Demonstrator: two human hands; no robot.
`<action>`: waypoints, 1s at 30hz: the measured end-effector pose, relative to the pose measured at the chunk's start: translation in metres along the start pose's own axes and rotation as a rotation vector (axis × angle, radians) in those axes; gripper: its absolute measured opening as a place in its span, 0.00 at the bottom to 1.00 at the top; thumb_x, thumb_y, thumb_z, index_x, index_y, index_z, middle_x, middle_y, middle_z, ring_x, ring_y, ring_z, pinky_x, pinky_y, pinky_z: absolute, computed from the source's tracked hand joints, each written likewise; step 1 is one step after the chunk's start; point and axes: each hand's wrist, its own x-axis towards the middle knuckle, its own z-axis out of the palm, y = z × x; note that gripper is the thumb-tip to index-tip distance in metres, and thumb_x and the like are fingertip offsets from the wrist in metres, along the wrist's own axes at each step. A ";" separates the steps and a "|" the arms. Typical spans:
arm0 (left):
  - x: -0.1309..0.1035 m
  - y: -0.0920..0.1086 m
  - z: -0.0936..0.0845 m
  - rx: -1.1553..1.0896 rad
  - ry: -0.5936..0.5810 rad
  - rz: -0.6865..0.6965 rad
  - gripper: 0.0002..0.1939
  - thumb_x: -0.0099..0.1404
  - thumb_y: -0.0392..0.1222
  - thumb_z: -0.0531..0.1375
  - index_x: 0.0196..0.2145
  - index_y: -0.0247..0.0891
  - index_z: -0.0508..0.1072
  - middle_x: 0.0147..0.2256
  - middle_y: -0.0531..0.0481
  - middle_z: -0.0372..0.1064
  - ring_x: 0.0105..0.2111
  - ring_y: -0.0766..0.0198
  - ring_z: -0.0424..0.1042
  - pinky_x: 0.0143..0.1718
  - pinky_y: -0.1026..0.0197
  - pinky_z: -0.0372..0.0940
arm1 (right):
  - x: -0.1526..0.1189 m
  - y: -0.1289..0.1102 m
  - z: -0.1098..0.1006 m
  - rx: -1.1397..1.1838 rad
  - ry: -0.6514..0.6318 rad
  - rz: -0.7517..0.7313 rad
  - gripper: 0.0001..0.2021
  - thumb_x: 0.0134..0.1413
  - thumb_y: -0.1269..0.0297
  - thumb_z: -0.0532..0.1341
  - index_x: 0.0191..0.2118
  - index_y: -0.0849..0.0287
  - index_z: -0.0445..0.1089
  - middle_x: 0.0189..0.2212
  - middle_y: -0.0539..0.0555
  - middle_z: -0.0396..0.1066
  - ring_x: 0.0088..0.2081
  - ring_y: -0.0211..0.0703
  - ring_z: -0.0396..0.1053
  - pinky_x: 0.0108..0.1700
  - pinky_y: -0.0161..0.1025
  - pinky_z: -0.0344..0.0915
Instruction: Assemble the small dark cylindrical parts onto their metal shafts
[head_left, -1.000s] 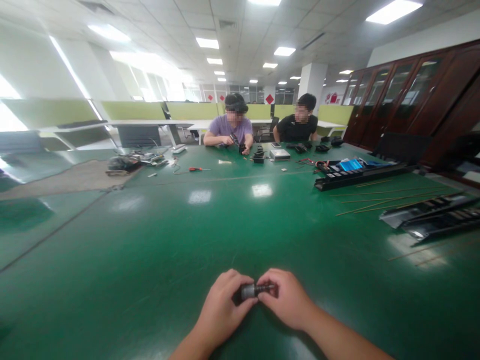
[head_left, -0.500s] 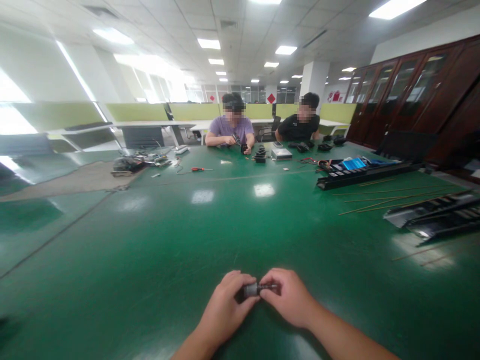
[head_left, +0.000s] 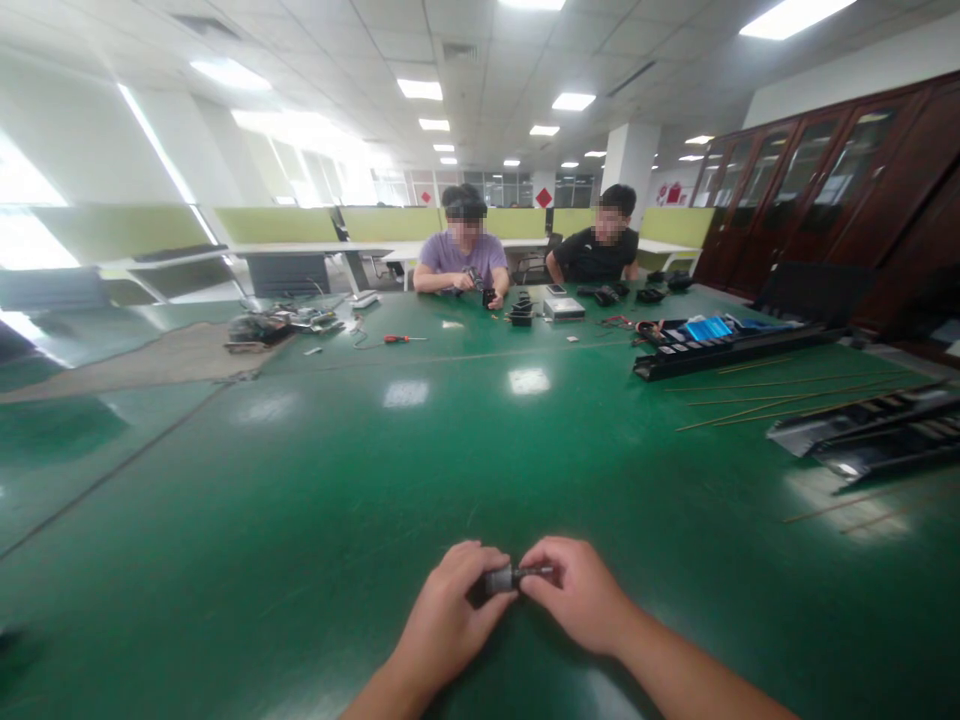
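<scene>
I have both hands low over the green table (head_left: pixel 315 520), close in front of me. My left hand (head_left: pixel 450 610) is curled around the dark, thicker end of a small cylindrical metal part (head_left: pixel 501 579), fingers wrapped over it and thumb beneath. My right hand (head_left: pixel 577 595) meets it from the other side, its fingertips pinched on the thin dark shaft that sticks out of the part's grey end. So both hands are closed on the same piece, which sits between them just above the table surface; I cannot tell whether it touches the table.

Well beyond my right hand, off to that side, lie long black trays (head_left: pixel 720 350) with a blue item in one, thin wooden sticks (head_left: pixel 757 408) and more dark trays nearer the edge. Far ahead of my left hand a red-handled screwdriver (head_left: pixel 397 339) lies on the table, with a clutter of parts (head_left: pixel 262 325) further left. Two people (head_left: pixel 461 262) sit at the far end, working with small dark objects.
</scene>
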 end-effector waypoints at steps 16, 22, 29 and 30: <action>-0.001 -0.002 0.002 -0.041 0.036 -0.022 0.11 0.61 0.40 0.65 0.43 0.41 0.75 0.39 0.46 0.76 0.42 0.57 0.74 0.45 0.56 0.71 | -0.002 0.002 0.000 0.011 -0.002 0.025 0.04 0.52 0.69 0.63 0.34 0.60 0.76 0.29 0.51 0.75 0.30 0.40 0.70 0.32 0.33 0.62; 0.000 -0.002 0.002 -0.059 0.019 -0.071 0.11 0.61 0.40 0.66 0.43 0.42 0.76 0.39 0.47 0.76 0.41 0.58 0.75 0.44 0.57 0.71 | -0.001 0.006 0.002 0.014 -0.018 0.019 0.05 0.54 0.67 0.62 0.36 0.59 0.75 0.29 0.50 0.74 0.31 0.40 0.70 0.33 0.33 0.62; 0.000 -0.001 0.000 -0.063 0.000 -0.081 0.12 0.60 0.39 0.66 0.43 0.43 0.75 0.40 0.48 0.76 0.41 0.58 0.75 0.44 0.58 0.70 | -0.002 0.003 0.000 0.021 -0.020 0.022 0.04 0.55 0.66 0.62 0.36 0.58 0.74 0.29 0.49 0.74 0.30 0.39 0.70 0.33 0.33 0.62; 0.000 -0.001 0.000 -0.065 0.000 -0.084 0.12 0.60 0.38 0.66 0.43 0.43 0.75 0.39 0.48 0.76 0.41 0.58 0.75 0.44 0.58 0.70 | -0.002 0.003 -0.001 0.019 -0.019 0.024 0.04 0.55 0.66 0.62 0.36 0.58 0.74 0.29 0.49 0.74 0.30 0.39 0.69 0.33 0.33 0.62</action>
